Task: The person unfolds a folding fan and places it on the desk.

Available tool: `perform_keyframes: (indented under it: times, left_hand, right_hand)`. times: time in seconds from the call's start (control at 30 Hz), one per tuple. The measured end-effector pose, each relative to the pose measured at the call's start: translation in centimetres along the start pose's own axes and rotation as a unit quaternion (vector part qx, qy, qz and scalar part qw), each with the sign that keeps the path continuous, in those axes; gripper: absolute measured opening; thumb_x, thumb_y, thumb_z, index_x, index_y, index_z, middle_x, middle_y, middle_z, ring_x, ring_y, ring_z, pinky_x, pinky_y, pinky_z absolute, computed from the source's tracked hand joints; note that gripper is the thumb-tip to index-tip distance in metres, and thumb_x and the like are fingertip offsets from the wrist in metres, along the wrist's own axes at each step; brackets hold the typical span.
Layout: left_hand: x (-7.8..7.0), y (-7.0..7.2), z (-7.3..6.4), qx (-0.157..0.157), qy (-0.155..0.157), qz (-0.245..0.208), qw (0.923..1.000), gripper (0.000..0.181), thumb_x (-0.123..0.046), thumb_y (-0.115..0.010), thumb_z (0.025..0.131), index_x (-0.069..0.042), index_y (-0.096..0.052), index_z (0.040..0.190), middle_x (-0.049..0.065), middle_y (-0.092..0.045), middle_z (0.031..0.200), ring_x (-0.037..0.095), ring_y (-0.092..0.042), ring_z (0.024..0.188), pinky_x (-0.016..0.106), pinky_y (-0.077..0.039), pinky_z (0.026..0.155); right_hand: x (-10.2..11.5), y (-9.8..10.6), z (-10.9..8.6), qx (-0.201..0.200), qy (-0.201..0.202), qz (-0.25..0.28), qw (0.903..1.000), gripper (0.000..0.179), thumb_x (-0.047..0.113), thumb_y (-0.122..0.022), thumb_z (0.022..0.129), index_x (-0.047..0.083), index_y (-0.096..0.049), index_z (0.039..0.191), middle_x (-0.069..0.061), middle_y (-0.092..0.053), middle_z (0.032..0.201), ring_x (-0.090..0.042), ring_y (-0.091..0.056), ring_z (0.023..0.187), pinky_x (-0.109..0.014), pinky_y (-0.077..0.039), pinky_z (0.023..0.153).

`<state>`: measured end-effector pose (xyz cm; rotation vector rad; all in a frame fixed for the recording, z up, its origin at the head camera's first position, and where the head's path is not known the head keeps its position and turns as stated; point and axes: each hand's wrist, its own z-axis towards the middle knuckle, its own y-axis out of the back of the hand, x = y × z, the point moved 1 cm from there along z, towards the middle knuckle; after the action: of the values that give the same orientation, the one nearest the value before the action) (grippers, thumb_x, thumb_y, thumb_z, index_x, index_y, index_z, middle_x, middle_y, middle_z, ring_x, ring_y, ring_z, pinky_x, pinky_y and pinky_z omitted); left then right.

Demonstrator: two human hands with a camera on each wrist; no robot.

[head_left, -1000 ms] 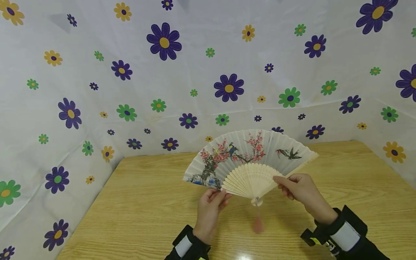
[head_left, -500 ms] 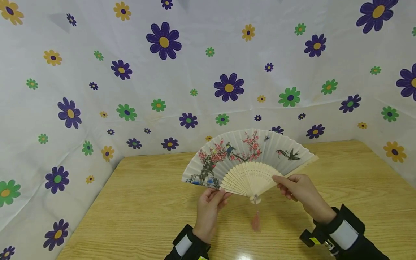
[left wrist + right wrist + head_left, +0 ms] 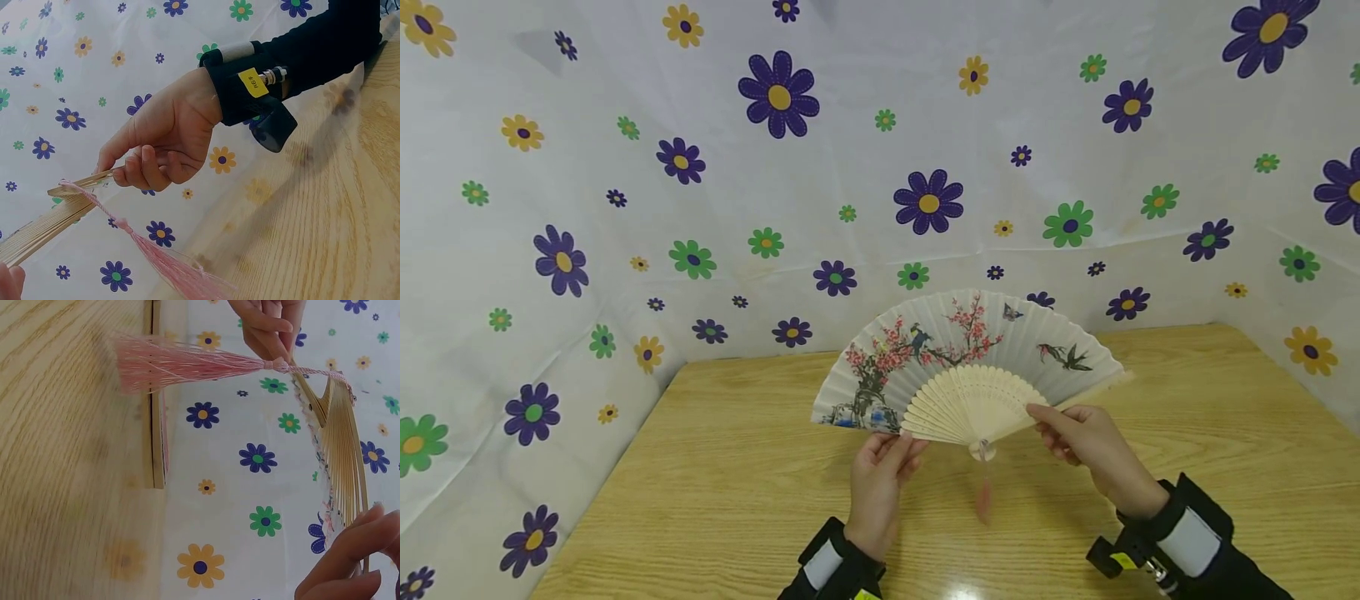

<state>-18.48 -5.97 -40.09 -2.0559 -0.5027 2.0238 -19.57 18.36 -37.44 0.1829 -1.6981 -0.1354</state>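
A folding fan [image 3: 977,400] is spread wide above the table, its white leaf [image 3: 1030,342] painted with pink blossoms, birds and a butterfly. My left hand [image 3: 877,492] pinches the left outer stick between thumb and fingers. Thumb and fingers of my right hand [image 3: 1097,450] grip the right outer stick. From the pivot at the fan's lower end a pink tassel [image 3: 983,500] hangs between the hands. The left wrist view shows the sticks [image 3: 50,228] edge-on, with the right hand [image 3: 175,131] beyond. In the right wrist view the ribs [image 3: 344,450] fan out between both hands.
A light wood-grain table [image 3: 737,467] lies beneath the hands. White cloth [image 3: 850,150] printed with purple, green and yellow flowers stands behind it and along the sides. Black straps with devices [image 3: 1187,533] are worn on both wrists.
The fan has spread a little wider, bringing the butterfly into full view. Its pivot and tassel have shifted left and up, and both hands have moved slightly left.
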Motion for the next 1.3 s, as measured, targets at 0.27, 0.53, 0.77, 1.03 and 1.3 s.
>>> perform_keyframes:
  times: [0.27,0.53,0.77,1.03,1.3]
  left_hand:
    - [0.0,0.0,0.0,-0.003,-0.002,-0.011,0.9999,0.004,0.004,-0.051,0.099,0.006,-0.054,0.100,-0.002,-0.064,0.079,0.003,-0.068,0.074,0.008,-0.053,0.058]
    - [-0.3,0.0,-0.1,-0.025,-0.001,-0.032,0.9992,0.004,0.006,-0.050,0.099,0.007,-0.053,0.101,-0.001,-0.062,0.077,0.004,-0.068,0.072,0.008,-0.054,0.058]
    - [-0.3,0.0,-0.1,-0.033,0.006,-0.047,0.9983,0.010,0.006,-0.051,0.098,-0.002,-0.053,0.093,0.000,-0.061,0.076,0.004,-0.068,0.071,0.008,-0.054,0.058]
    - [-0.2,-0.1,-0.2,-0.022,0.021,-0.052,0.9982,0.009,0.007,-0.050,0.098,0.000,-0.053,0.093,-0.002,-0.065,0.076,0.004,-0.069,0.072,0.009,-0.055,0.060]
    - [2.2,-5.1,1.2,-0.017,0.049,-0.076,0.9957,0.012,0.008,-0.054,0.095,0.001,-0.053,0.085,0.000,-0.064,0.071,0.005,-0.068,0.066,0.010,-0.056,0.060]
  right_hand:
    - [-0.2,-0.2,-0.1,0.010,0.008,0.049,0.9987,0.046,0.030,-0.060,0.097,0.021,-0.056,0.052,0.014,-0.049,0.048,-0.002,-0.042,0.050,-0.018,-0.035,0.048]
    - [-0.1,-0.2,-0.3,0.064,-0.022,0.151,0.9863,0.043,0.023,-0.057,0.099,0.020,-0.064,0.057,0.014,-0.056,0.053,0.000,-0.044,0.049,-0.012,-0.037,0.042]
    - [0.1,0.0,-0.5,0.090,-0.034,0.176,0.9796,0.037,0.022,-0.056,0.100,0.021,-0.068,0.065,0.014,-0.060,0.060,0.001,-0.047,0.055,-0.012,-0.040,0.046]
    - [0.1,0.4,-0.7,0.081,-0.031,0.166,0.9823,0.035,0.020,-0.055,0.101,0.019,-0.068,0.068,0.013,-0.060,0.063,-0.001,-0.049,0.058,-0.014,-0.041,0.050]
    - [-2.3,5.7,0.2,0.080,-0.029,0.169,0.9819,0.032,0.029,-0.049,0.103,0.021,-0.066,0.077,0.014,-0.061,0.069,0.000,-0.050,0.061,-0.012,-0.044,0.050]
